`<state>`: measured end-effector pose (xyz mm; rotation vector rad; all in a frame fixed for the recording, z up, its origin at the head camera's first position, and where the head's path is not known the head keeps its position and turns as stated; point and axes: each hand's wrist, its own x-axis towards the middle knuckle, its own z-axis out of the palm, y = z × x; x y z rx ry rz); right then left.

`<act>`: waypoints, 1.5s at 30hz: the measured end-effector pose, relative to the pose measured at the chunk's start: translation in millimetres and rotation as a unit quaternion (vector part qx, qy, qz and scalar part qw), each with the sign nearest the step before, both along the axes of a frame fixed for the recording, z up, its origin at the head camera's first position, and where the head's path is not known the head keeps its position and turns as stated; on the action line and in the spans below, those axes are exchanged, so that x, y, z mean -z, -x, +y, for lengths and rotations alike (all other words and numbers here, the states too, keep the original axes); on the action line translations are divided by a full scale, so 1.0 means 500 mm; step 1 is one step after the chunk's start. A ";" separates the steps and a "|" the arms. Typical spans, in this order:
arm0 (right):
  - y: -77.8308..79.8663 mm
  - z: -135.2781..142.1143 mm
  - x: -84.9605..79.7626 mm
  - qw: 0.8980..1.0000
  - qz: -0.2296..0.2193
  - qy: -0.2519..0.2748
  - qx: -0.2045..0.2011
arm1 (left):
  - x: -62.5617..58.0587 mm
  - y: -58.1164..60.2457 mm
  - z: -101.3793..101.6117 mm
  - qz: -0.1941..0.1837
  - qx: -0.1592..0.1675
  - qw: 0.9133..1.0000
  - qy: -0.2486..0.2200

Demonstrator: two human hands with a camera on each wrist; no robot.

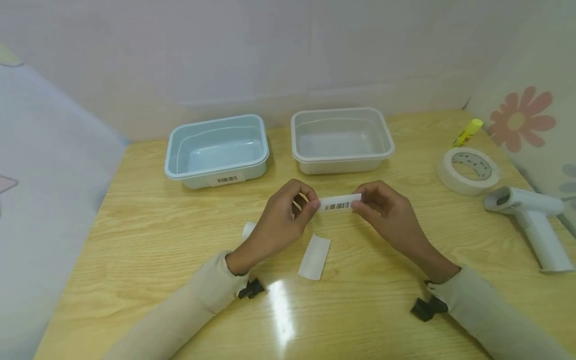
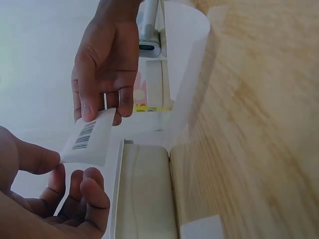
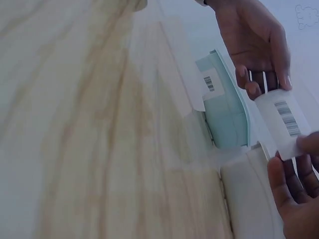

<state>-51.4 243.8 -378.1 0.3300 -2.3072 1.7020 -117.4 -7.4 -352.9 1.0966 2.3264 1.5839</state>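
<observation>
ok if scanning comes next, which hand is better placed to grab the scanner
Probably the right hand: it is nearer the scanner than the left hand, though both pinch the barcode label.

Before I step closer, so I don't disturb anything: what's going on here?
A person's left hand and right hand pinch opposite ends of a white rectangular barcode label above the yellowish wooden table. Behind, a light-blue plastic tub carries a similar label; the off-white plastic tub beside it shows none.

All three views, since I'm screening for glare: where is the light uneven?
Head view: bright streak on the table, low near the middle; left wrist view: pale glow at upper left; right wrist view: hazy pale patch across the table.
</observation>
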 end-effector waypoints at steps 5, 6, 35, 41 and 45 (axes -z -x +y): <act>0.022 -0.012 0.006 0.997 0.031 -0.005 0.070 | 0.001 0.021 0.003 0.022 -0.006 1.000 0.005; 0.027 -0.014 0.005 0.996 0.037 -0.002 0.079 | 0.001 0.026 0.004 0.033 -0.011 0.999 0.010; 0.122 0.042 0.062 0.987 -0.093 0.055 0.123 | -0.003 0.212 0.054 0.045 -0.088 0.964 0.247; 0.127 0.039 0.060 0.985 -0.100 0.060 0.126 | 0.015 0.235 0.068 0.018 -0.101 0.969 0.226; 0.134 0.034 0.061 0.986 -0.086 0.068 0.127 | 0.024 0.245 0.069 0.022 -0.098 0.969 0.225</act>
